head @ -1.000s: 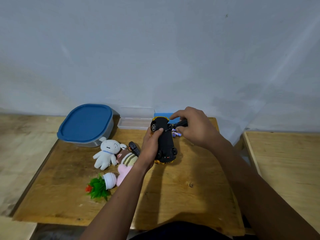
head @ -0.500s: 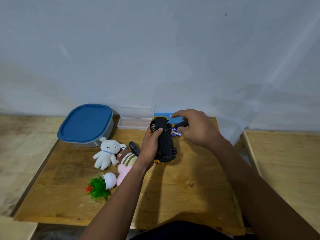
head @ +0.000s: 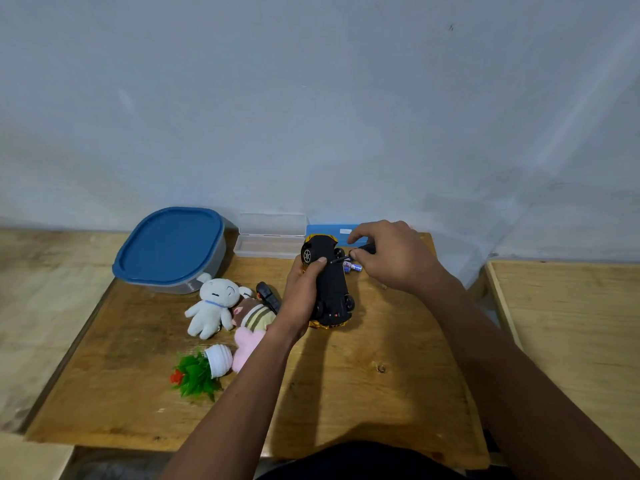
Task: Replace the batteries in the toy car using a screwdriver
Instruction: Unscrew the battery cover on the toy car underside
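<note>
On the table (head: 346,393), car (head: 330,282) belly-up, left hand (head: 301,292) wrapped round its side, right hand (head: 394,258) gripping screwdriver (head: 365,250), tip at the underside, batteries (head: 353,267) just beside it, labels too tiny to read

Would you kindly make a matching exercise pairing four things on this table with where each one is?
1. toy car
2. screwdriver
3. white plush
4. batteries

a. gripped by the right hand
b. next to the blue-lidded container
c. underside up, in the left hand
d. on the table, right of the toy car

Pairs: 1-c, 2-a, 3-b, 4-d.
</note>
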The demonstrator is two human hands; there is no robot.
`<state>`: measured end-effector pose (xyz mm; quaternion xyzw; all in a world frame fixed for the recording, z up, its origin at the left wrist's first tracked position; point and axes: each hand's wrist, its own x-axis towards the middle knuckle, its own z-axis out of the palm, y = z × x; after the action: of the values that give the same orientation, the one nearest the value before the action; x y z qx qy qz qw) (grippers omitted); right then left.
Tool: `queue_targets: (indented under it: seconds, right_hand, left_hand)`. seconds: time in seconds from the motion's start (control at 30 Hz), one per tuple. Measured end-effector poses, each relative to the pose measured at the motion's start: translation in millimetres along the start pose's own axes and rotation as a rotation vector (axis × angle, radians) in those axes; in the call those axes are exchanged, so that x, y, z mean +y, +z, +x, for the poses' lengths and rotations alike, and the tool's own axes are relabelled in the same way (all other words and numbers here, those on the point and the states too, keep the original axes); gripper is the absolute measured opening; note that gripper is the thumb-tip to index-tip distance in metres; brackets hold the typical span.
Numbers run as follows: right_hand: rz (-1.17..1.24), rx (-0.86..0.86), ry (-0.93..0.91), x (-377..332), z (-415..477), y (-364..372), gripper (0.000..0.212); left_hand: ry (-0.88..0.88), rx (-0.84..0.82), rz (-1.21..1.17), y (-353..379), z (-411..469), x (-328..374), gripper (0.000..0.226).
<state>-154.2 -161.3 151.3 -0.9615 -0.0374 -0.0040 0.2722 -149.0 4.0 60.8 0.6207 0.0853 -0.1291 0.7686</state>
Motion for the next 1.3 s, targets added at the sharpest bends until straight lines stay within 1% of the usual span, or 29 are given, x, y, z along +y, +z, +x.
queue_targets:
  seconds: [0.1,0.17,0.3,0.33,0.4,0.43,0.5,0.57,0.63,0.73,0.83,0.9,0.97,1.07,1.2,1.3]
  right_hand:
    - [0.044,0.002,-0.023,0.0,1.8,-0.6,0.021]
    - [0.041,-0.008,-0.032,-1.6,2.0,-2.1,0.024]
    - [0.029,-0.041,-0.055,-1.5,2.3,-2.4,0.027]
    - [0.025,-0.047,-0.057,-1.8,2.2,-1.8,0.025]
    - [0.020,-0.040,-0.040,-2.0,2.9,-1.2,0.013]
    - [0.018,-0.030,-0.025,-2.7,3.1,-1.5,0.012]
    - [-0.009,-0.009,-0.008,-3.2,4.3,-2.0,0.024]
    - [-0.036,-0.001,0.000,-3.3,5.5,-2.0,0.028]
    - [-0.023,0.000,-0.006,-2.8,5.8,-2.2,0.024]
    - [0.051,-0.007,-0.042,-2.4,4.7,-2.8,0.011]
    - [0.045,-0.021,-0.105,-1.1,5.3,-2.6,0.023]
    - [0.043,-0.005,-0.118,0.0,6.6,-2.6,0.026]
    - [0.016,-0.003,-0.111,1.4,8.2,-1.7,0.028]
    - [-0.041,-0.023,-0.076,1.9,8.8,-0.3,0.019]
    - [-0.069,-0.001,-0.021,1.5,8.4,0.2,0.030]
    - [0.011,0.029,-0.034,2.1,7.9,-1.0,0.017]
  left_hand:
    - [0.013,0.010,-0.005,0.8,1.0,-0.6,0.024]
    - [0.019,0.014,-0.009,0.2,1.1,-1.2,0.023]
    - [0.019,0.010,0.023,-1.0,1.5,-2.7,0.027]
    - [0.013,0.009,0.029,-1.1,1.4,-3.0,0.028]
    - [0.005,0.003,0.040,-1.3,1.7,-4.0,0.029]
    - [0.003,-0.002,0.048,-1.5,1.6,-4.6,0.029]
    - [0.004,-0.011,0.065,-2.0,1.7,-5.7,0.032]
    - [0.002,-0.022,0.077,-2.7,1.9,-6.1,0.034]
    - [0.002,-0.028,0.080,-2.7,2.2,-5.9,0.035]
    - [0.007,-0.025,0.072,-3.2,2.4,-4.2,0.034]
    - [0.013,-0.026,0.060,-3.7,1.7,-2.3,0.033]
    - [0.013,-0.030,0.050,-3.3,1.0,-1.6,0.033]
    - [0.019,-0.029,0.048,-2.3,-0.1,-0.7,0.032]
    - [0.034,-0.031,0.060,-1.7,-1.0,1.1,0.032]
    - [0.033,-0.036,0.062,-1.0,-2.7,2.5,0.030]
    - [0.027,-0.039,0.060,-0.7,-3.0,2.9,0.029]
